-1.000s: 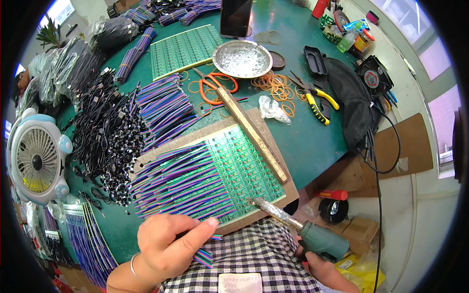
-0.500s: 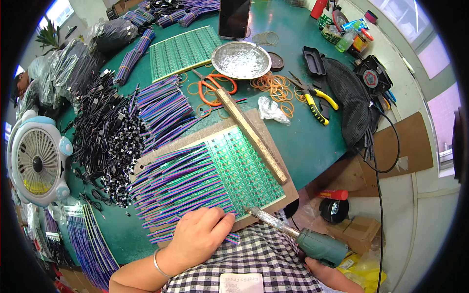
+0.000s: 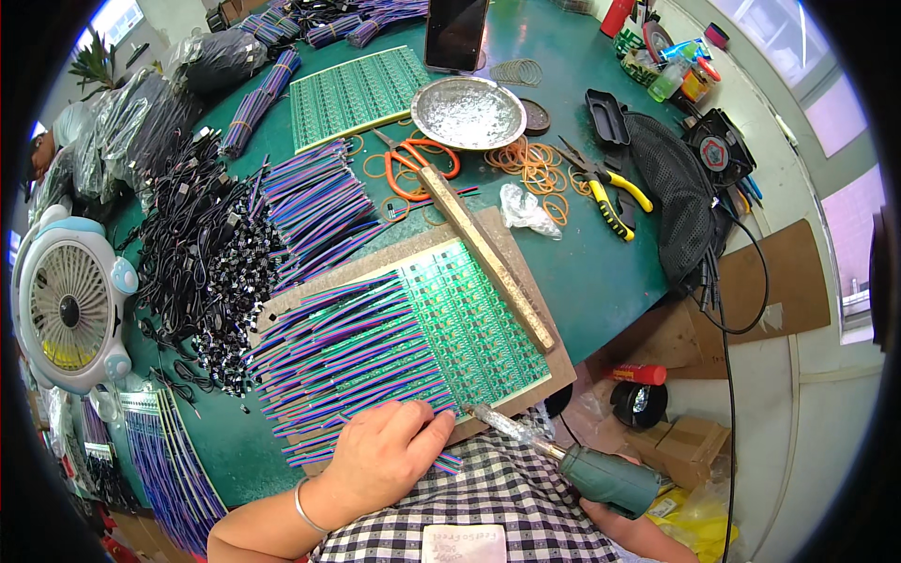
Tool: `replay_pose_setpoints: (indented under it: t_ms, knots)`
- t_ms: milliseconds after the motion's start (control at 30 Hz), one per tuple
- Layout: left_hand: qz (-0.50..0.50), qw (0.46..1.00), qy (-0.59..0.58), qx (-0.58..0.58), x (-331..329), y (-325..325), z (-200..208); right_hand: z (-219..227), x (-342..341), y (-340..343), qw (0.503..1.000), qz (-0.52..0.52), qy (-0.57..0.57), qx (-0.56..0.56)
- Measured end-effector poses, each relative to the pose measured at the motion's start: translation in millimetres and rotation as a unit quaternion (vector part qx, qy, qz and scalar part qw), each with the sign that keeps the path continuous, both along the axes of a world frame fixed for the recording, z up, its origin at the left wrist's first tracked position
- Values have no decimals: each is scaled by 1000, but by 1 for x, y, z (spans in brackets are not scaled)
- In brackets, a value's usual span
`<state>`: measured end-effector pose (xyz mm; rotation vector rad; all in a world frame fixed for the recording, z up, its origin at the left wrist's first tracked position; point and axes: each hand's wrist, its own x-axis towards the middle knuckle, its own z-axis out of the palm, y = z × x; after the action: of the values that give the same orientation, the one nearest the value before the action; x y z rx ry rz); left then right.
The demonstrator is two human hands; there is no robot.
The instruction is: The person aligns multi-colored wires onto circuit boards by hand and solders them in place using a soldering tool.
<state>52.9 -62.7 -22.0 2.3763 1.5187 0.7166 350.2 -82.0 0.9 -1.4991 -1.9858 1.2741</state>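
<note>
My left hand is closed over the near end of a row of purple, blue and pink ribbon wires. Its thumb and fingers pinch a wire at the circuit board's near edge. The green circuit board lies tilted on a brown backing board, wires across its left part, small components in rows on its right. In my right hand is a soldering iron with a dark green body and a metal barrel. Its tip is at the board's near edge, just right of my left thumb; the handle hides most of those fingers.
A worn wooden bar presses across the board's right side. Beyond lie orange-handled scissors, a metal bowl, rubber bands and yellow-handled pliers. Black cables and a white fan stand to the left.
The soldering iron's tip has shifted slightly left and nearer to me, closer to my left thumb. My left hand has hardly moved.
</note>
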Motion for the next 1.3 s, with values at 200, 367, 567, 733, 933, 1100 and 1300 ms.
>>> replay_pose_setpoints:
  t_ms: [200,367,567,733,933,1100,1300]
  knots:
    - [1,1000,1,-1,-1,-1,2,-16,11,-10,996,34,-70,53]
    - [4,1000,9,-10,-1,-1,2,-20,15,-14,995,26,-84,55]
    - [2,1000,8,-14,-1,-1,2,-16,15,-17,990,3,-89,110]
    - [7,1000,18,-13,0,-3,1,-16,15,-12,991,41,-68,105]
    - [3,1000,20,-12,0,-1,2,-14,11,-19,997,-67,-40,21]
    - [1,1000,22,-5,-1,-1,2,-16,21,-18,994,15,-92,54]
    - [1,1000,21,-4,0,0,1,-18,16,-23,993,-9,-75,88]
